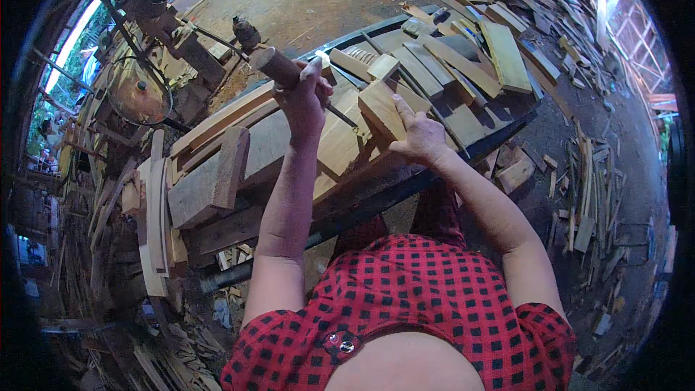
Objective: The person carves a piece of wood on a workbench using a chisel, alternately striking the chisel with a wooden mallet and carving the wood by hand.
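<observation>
While the head view looks down on a cluttered woodworking bench (463, 146), the entries run as follows. Left hand (304, 98): fingers wrapped tightly round a thick wooden mallet handle (276, 66), raised above the middle of the bench. Right hand (418, 134): fingers spread and pressed flat on a pale wood block (380, 107) lying near the bench's near edge, just beside the left hand. Long plank (217, 166): lies along the bench's left end, with a short crosspiece on top. Assorted offcuts (463, 65): piled over the far right corner of the bench. Loose wood scraps (586, 195): scattered on the dirt floor to the right. Round metal disc (137, 94): stands off the bench's far left end.
</observation>
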Action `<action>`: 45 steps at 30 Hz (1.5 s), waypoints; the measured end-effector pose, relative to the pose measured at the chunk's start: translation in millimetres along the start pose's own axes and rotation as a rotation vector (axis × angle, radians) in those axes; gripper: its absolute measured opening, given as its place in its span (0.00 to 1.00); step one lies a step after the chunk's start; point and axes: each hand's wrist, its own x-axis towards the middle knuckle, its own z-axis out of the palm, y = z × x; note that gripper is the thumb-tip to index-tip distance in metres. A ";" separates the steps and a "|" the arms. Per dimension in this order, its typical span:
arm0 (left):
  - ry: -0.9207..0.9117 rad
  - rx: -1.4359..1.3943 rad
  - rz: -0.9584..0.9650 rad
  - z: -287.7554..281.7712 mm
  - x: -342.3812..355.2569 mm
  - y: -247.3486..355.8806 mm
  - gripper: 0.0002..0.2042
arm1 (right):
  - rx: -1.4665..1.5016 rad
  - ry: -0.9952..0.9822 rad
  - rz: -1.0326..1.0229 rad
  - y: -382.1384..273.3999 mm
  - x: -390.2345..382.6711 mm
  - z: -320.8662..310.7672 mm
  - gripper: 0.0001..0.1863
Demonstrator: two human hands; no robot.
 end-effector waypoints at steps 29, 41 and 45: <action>0.160 0.673 0.017 1.5 12.5 -45.3 0.14 | 0.446 0.257 -0.381 -30.0 47.2 -152.2 0.38; 0.109 0.578 0.021 -4.7 21.0 -62.9 0.17 | 0.094 0.190 -0.669 -118.3 63.7 -224.3 0.40; 0.122 0.650 0.099 2.3 15.6 -58.7 0.17 | 0.087 0.201 -0.658 -110.5 70.2 -227.3 0.39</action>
